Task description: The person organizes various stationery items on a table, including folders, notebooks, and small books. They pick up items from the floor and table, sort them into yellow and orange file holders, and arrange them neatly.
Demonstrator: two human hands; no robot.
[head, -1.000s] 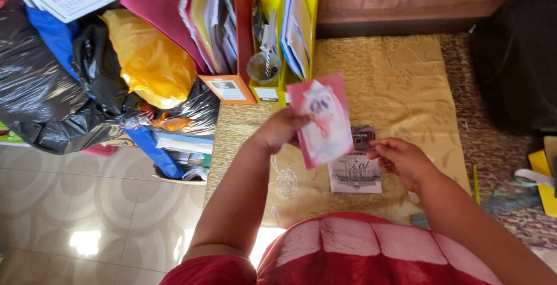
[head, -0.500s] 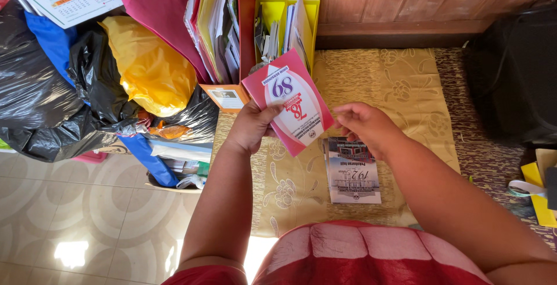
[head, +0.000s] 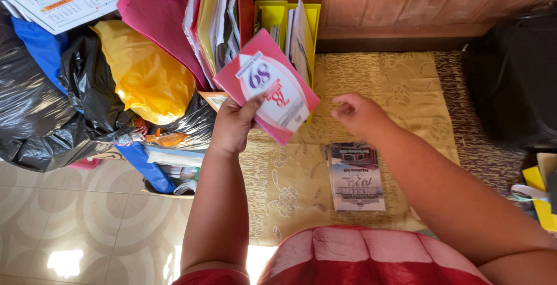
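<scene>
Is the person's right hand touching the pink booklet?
Apart. The head view shows gold tablecloth between the right hand and the pink booklet, held by the left hand.

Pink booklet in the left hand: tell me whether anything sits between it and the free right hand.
Nothing visible does. The left hand holds the pink booklet up by its lower edge, and the right hand hovers loosely curled beside it with only open air over the gold tablecloth between. The grey booklet lies lower on the cloth.

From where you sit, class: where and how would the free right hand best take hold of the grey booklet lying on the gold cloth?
Probably its right long edge: the grey booklet lies flat on the gold cloth, spine apparently left, with bare cloth beside it. The empty right hand could come from the right, thumb on top and fingers slid underneath.
</scene>
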